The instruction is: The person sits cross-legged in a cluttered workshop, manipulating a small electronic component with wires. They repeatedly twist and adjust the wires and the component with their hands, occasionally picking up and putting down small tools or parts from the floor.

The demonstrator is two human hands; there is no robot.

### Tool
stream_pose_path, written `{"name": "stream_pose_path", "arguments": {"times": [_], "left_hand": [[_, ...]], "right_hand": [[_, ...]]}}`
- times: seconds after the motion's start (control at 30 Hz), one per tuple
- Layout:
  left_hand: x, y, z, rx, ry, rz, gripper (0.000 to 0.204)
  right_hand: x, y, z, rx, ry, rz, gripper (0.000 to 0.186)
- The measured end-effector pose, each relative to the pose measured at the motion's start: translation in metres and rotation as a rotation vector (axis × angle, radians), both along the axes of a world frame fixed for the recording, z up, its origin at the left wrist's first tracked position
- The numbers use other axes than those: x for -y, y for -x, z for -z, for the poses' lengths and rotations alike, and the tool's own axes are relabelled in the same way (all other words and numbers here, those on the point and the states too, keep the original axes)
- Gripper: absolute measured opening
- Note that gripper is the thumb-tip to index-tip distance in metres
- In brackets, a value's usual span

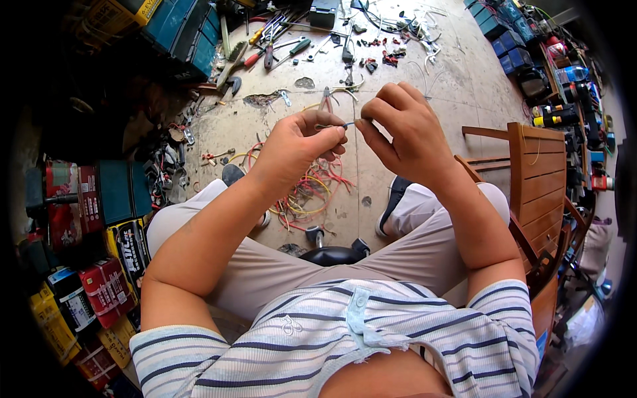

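Pinching a short thin wire between them, the left hand and right hand each close thumb and fingertips on one end, holding it up above the knees. So slight a piece could slip from either pinch and vanish into the tangle of red and yellow wires on the concrete floor directly below. Screwdrivers and scraps litter that floor; a wooden chair stands right, stacked boxes left.
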State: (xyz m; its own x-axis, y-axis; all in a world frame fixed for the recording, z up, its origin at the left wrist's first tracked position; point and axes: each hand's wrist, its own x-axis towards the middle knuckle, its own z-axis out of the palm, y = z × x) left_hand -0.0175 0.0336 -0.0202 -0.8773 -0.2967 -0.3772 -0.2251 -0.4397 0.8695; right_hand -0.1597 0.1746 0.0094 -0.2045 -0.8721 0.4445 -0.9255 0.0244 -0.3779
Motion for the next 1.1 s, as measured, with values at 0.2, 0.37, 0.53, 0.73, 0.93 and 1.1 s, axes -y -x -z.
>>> {"name": "stream_pose_path", "arguments": {"times": [0.2,0.37,0.53,0.73,0.93,1.1], "left_hand": [[-0.008,-0.002,-0.004,-0.035,0.404,0.046,0.01],[-0.014,-0.004,-0.007,-0.026,0.678,0.039,0.008],[-0.015,-0.002,-0.008,-0.053,0.634,0.0,0.011],[-0.01,-0.001,-0.002,-0.024,0.331,-0.002,0.015],[-0.004,0.002,-0.003,0.0,-0.092,-0.057,0.013],[-0.003,0.004,-0.004,0.038,-0.147,-0.112,0.01]], "right_hand": [[-0.002,-0.008,0.0,0.427,-0.159,-0.014,0.025],[0.0,-0.017,0.007,0.565,-0.097,-0.033,0.025],[-0.003,-0.016,0.005,0.651,-0.092,-0.005,0.022],[-0.005,-0.007,0.007,0.711,-0.124,0.014,0.024],[-0.007,0.002,0.011,0.685,-0.099,0.057,0.025],[-0.004,-0.002,0.01,0.668,-0.088,0.07,0.024]]}}
